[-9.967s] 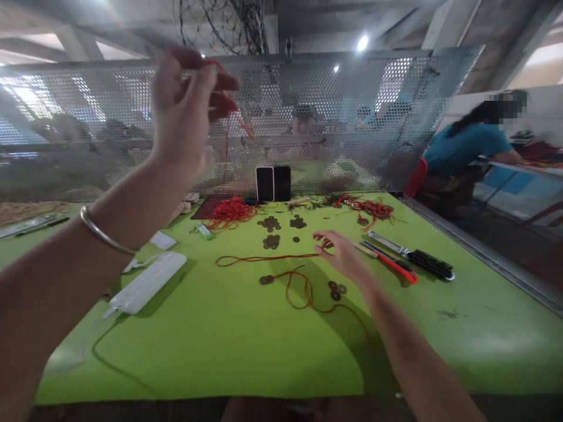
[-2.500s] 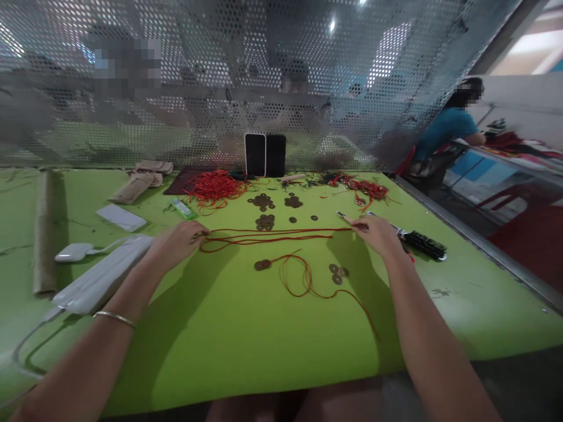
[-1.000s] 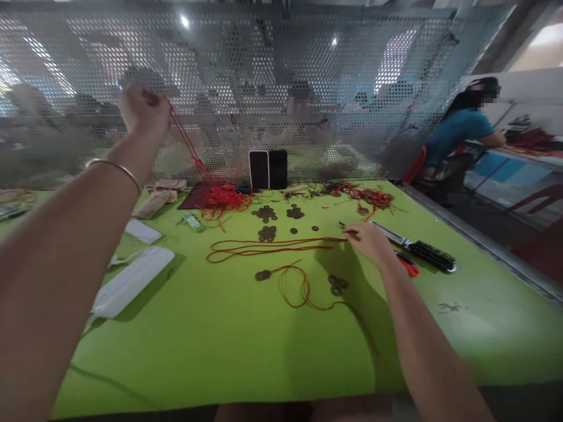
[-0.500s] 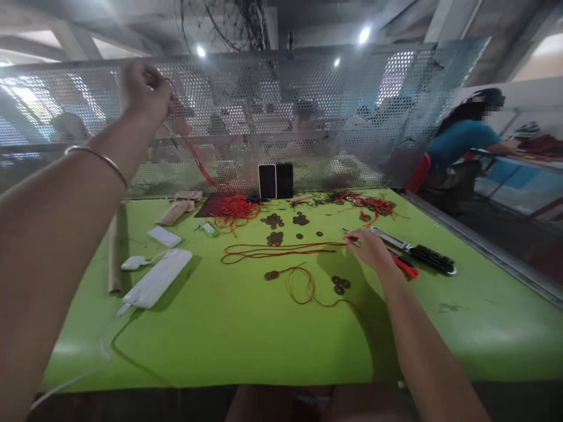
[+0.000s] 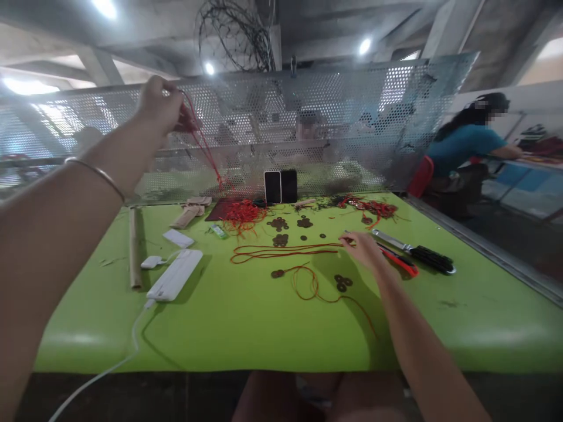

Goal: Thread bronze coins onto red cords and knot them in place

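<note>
Head view: left hand (image 5: 162, 108) pinches thin hanging red cord (image 5: 210, 156); nearer right hand (image 5: 361, 248) pinches looped red cords (image 5: 285, 254) parallel to tabletop's (image 5: 246, 328) near edge.

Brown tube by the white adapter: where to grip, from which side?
Likely the far half of the brown tube, from above, across its width: it's slim, lies pointing away from the person, and the white adapter sits beside its near half.

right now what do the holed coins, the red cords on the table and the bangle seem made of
Holed coins: probably metal, dull brown, going by their dark, matte faces. Red cords: thin textile fibre, as their soft curves suggest; cotton or nylon, I can't tell. Bangle: likely polished, silver-coloured metal, from its bright sheen.
</note>
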### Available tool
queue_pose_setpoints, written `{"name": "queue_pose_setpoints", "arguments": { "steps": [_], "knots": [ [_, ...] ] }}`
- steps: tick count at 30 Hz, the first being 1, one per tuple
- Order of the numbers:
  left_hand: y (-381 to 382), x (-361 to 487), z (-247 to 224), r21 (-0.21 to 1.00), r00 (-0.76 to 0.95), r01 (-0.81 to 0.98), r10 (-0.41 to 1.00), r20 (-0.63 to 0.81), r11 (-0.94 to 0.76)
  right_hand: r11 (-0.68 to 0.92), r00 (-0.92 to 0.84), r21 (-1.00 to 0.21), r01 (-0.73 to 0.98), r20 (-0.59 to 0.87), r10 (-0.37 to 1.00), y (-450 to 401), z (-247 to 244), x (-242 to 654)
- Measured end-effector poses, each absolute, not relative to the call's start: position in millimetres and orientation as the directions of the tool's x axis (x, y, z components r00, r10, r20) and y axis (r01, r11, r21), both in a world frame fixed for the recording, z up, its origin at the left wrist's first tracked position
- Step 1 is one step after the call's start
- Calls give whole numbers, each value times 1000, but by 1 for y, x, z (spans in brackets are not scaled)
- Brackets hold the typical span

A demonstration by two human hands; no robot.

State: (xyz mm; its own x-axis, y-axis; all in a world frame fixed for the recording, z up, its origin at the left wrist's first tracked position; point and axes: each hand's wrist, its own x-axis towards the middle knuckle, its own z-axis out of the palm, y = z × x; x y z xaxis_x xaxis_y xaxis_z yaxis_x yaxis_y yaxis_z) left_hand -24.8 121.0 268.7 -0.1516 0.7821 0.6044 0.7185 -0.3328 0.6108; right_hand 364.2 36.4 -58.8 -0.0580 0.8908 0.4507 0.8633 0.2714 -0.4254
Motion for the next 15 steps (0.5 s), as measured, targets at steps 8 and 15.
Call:
{"name": "queue_pose_setpoints", "arguments": {
  "steps": [8,15],
  "knots": [
    [77,-14,248,778,51,442,878,475,-447,481,-150,-575,662,527,837,35,12,248],
    [36,-12,245,740,101,519,890,444,-428,660,-489,-668,343,473,733,55,57,139]
  ]
}}
